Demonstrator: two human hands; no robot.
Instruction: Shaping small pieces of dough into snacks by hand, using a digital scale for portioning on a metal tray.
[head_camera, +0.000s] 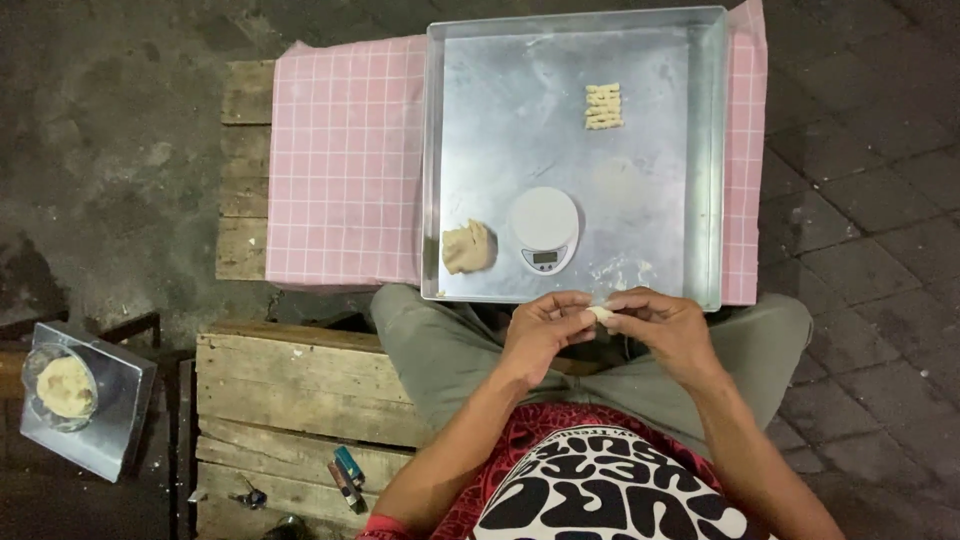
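My left hand (545, 328) and my right hand (668, 325) meet over my lap, both pinching a small pale piece of dough (601, 314) between the fingertips. Just beyond them lies a large square metal tray (640, 205). In the tray stand a round white kitchen scale (542, 229), a tan lump of dough (468, 247) at its near left corner, and a short row of shaped, ridged dough pieces (603, 106) at the far right.
The tray rests on a pink checked cloth (345, 160) over a wooden pallet (243, 170). I sit on another pallet (290, 400) with two lighters (346, 477) on it. A glass bowl of dough (62, 386) sits on a smaller metal tray (112, 425) at far left.
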